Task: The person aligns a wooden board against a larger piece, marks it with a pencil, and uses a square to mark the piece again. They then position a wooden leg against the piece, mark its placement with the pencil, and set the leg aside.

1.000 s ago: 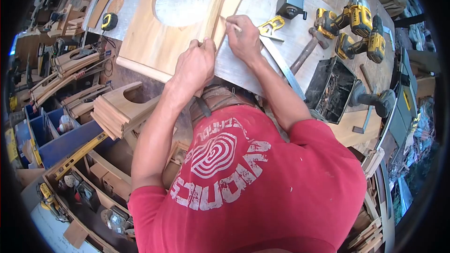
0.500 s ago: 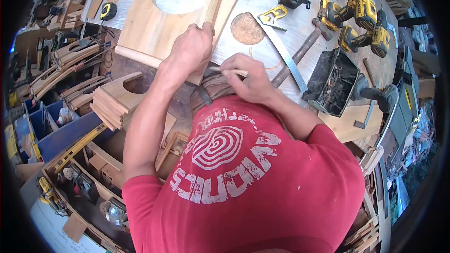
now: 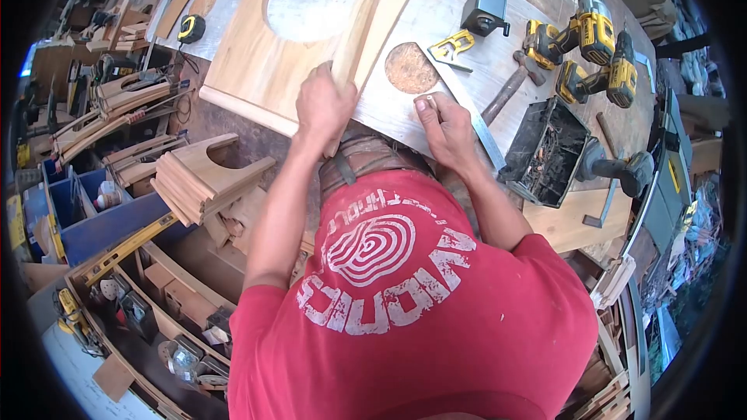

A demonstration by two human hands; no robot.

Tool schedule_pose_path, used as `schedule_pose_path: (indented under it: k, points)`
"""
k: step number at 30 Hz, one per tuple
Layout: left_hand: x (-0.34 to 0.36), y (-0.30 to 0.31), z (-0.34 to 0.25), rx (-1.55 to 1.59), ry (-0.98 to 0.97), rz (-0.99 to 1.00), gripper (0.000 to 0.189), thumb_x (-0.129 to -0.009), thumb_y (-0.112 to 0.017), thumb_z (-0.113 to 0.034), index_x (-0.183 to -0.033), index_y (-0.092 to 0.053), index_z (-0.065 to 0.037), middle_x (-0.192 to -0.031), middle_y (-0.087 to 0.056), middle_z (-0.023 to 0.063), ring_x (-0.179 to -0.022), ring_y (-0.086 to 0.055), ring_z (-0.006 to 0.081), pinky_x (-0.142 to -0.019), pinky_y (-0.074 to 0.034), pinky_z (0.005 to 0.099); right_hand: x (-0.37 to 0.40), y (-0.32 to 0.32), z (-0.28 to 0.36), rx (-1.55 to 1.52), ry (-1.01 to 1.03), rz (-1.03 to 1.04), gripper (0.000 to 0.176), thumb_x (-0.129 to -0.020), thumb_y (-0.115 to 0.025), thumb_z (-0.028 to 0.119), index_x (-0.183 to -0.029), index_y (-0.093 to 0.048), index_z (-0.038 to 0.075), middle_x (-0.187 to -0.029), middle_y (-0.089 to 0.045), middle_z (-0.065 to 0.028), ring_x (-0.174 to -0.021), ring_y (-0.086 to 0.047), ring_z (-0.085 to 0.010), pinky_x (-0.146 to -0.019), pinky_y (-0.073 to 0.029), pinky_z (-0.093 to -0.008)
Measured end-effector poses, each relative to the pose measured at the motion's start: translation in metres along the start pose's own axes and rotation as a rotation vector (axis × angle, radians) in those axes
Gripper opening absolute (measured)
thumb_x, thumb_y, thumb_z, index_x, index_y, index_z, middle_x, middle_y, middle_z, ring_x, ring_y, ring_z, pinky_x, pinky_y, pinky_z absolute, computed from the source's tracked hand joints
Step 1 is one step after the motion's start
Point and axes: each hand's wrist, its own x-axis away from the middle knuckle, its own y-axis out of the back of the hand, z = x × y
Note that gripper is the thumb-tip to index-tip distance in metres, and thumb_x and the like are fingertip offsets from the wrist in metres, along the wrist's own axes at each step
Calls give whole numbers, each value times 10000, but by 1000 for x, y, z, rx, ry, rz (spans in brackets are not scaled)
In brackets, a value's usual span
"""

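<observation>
My left hand is closed around the lower end of a long wooden strip, by the bench's near edge. This strip runs away from me along a wooden panel with a large rounded cut-out. My right hand is closed over the bench edge, right of the strip and apart from it. A pale, thin stick that looks like a pencil is mostly hidden in its fingers. Just beyond that hand are a round wood-coloured patch and a combination square with a yellow head.
A hammer, a black box sharpener and two yellow drills lie on the bench's right side. Nearer stands a black open bin. A tape measure is at the left. Stacked cut panels stand below the bench edge.
My right hand has moved right, away from the strip, and the pencil has turned so only its end shows. My left hand still grips the strip. The whole view has shifted slightly.
</observation>
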Motion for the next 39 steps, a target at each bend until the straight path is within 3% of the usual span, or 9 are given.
schedule_pose_path:
  k: [5, 11, 18, 19, 21, 22, 23, 30, 39]
  points:
    - [-12, 55, 49, 649, 188, 182, 596, -925, -736, -238, -1362, -579, 136, -1142, -735, 222, -996, -716, 231, -891, -553, 335, 3, 5, 5, 34, -37, 50, 315, -1054, -584, 273, -966, -656, -21, -754, -613, -191, -699, -612, -359, -674, -477, -456]
    - [39, 91, 71, 885, 226, -103, 528, -962, -733, -205, -1350, -585, 121, -1139, -731, 172, -970, -697, 169, -855, -562, 289, 2, 12, 7, -710, -528, -128, 400, -1087, -542, 362, -1042, -712, 2, -755, -619, -10, -683, -535, -102, -636, -461, -328]
    - [75, 25, 13, 784, -2, -182, 428, -974, -728, -262, -1269, -611, 25, -1107, -708, 153, -1024, -680, 221, -895, -564, 362, -23, 18, 6, -331, -373, 40, 402, -1015, -681, 366, -1084, -695, -30, -859, -656, -29, -741, -554, -85, -685, -472, -274]
    - [78, 17, -8, 761, -50, -188, 434, -971, -722, -256, -1285, -589, 13, -1139, -701, 154, -1023, -679, 232, -899, -561, 369, -26, 18, 15, -287, -385, 88, 435, -949, -769, 344, -1150, -670, -29, -962, -698, -56, -868, -620, -127, -792, -496, -286]
    - [72, -14, -34, 907, -155, -130, 421, -954, -725, -224, -1276, -581, 6, -1123, -685, 166, -1020, -672, 247, -897, -548, 386, -32, 14, 35, -334, -313, 127, 491, -924, -794, 336, -1199, -637, -39, -1024, -713, -87, -935, -649, -165, -852, -515, -308]
    - [74, -8, -55, 887, -33, 56, 482, -954, -723, -258, -1317, -555, 11, -1175, -672, 193, -1085, -666, 259, -954, -531, 395, -31, 10, 43, -355, -281, 146, 523, -912, -807, 333, -1223, -620, -44, -1054, -720, -102, -969, -664, -184, -882, -525, -319]
    - [71, -30, -54, 754, -251, -67, 528, -929, -740, -281, -1324, -550, 15, -1217, -648, 239, -1107, -663, 351, -978, -517, 437, -32, -1, 48, -351, -188, -50, 571, -882, -828, 301, -1254, -582, -57, -1049, -728, -124, -936, -697, -216, -850, -561, -347]
    - [68, -42, -37, 644, -541, 212, 609, -934, -733, -349, -1383, -542, 15, -1277, -624, 226, -1153, -633, 382, -1007, -507, 448, -43, 38, 27, 236, -428, 8, 616, -817, -819, 403, -1186, -640, -57, -1030, -740, -263, -967, -745, -378, -875, -568, -448]
    - [78, -2, 41, 755, -191, 159, 300, -913, -741, -103, -1189, -702, 9, -1111, -724, 163, -984, -726, 236, -865, -576, 351, -55, 5, 15, 560, -587, 25, 763, -775, -760, 511, -1273, -616, -48, -1028, -735, -307, -986, -716, -470, -917, -540, -515]
